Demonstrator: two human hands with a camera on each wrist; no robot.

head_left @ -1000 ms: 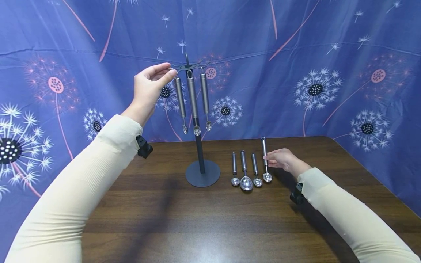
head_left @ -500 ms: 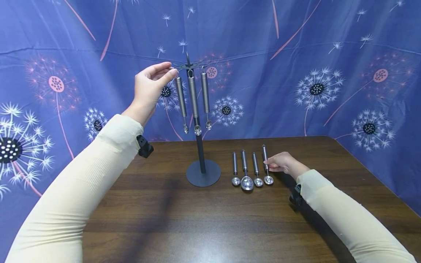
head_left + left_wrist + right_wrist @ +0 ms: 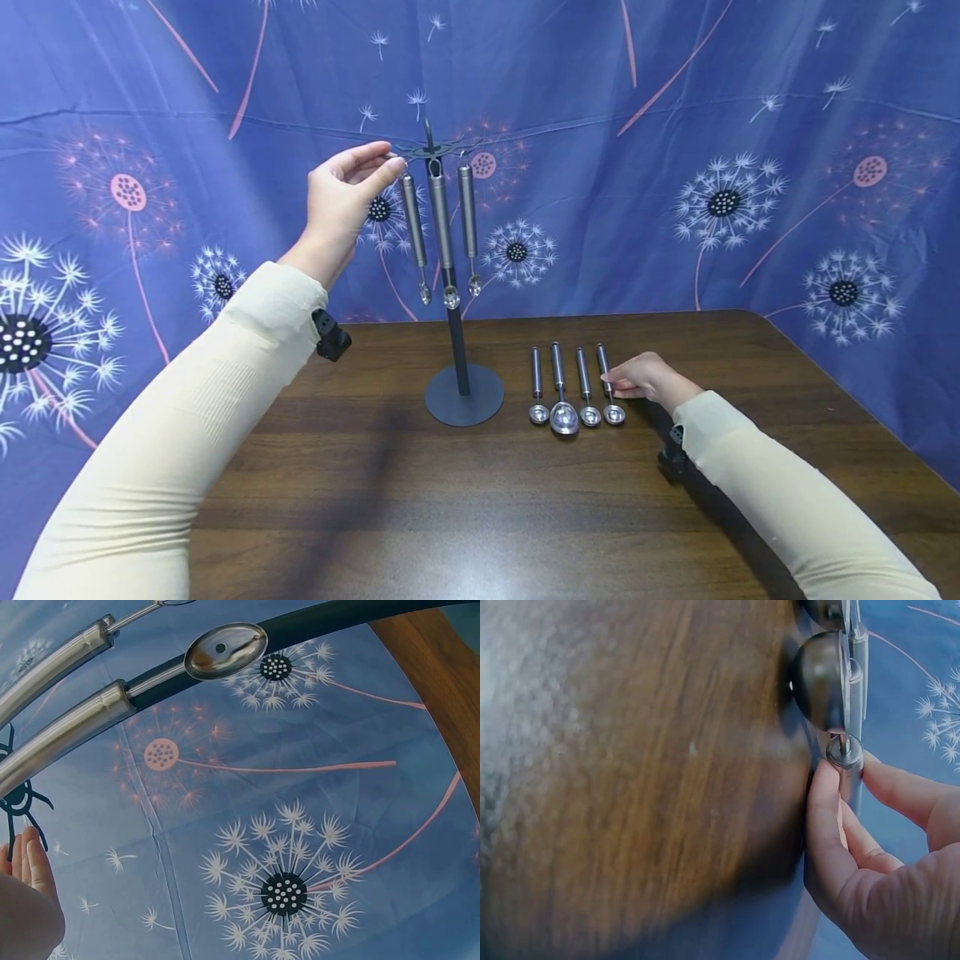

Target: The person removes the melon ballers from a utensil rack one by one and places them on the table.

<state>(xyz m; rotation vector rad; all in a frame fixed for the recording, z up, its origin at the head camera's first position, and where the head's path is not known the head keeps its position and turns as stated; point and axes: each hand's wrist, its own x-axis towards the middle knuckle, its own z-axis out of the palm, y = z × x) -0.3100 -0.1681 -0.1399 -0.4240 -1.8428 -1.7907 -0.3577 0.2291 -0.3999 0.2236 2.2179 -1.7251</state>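
Observation:
My left hand [image 3: 341,200] pinches the end of a hook arm at the top left of the dark metal stand [image 3: 463,396]. Three steel melon ballers hang there by handle loops: a left one [image 3: 413,218], a middle one [image 3: 440,212] and a right one [image 3: 467,212]. In the left wrist view, a hole shows in one oval bowl [image 3: 244,646]. My right hand [image 3: 647,377] grips the handle of the rightmost melon baller [image 3: 614,414] on the table. Its thumb and fingers straddle that handle in the right wrist view, where the rounded bowl [image 3: 819,682] faces the camera.
Left of the gripped one lie a small melon baller [image 3: 590,416], a bigger scoop [image 3: 564,418] and another small melon baller [image 3: 538,413], side by side. The wooden table [image 3: 465,500] reaches back to a blue dandelion-print cloth [image 3: 600,208].
My right hand has lowered the rightmost melon baller and drawn it slightly towards me, so it now lies in line with its neighbours. The left hand has stayed at the stand's hook arm.

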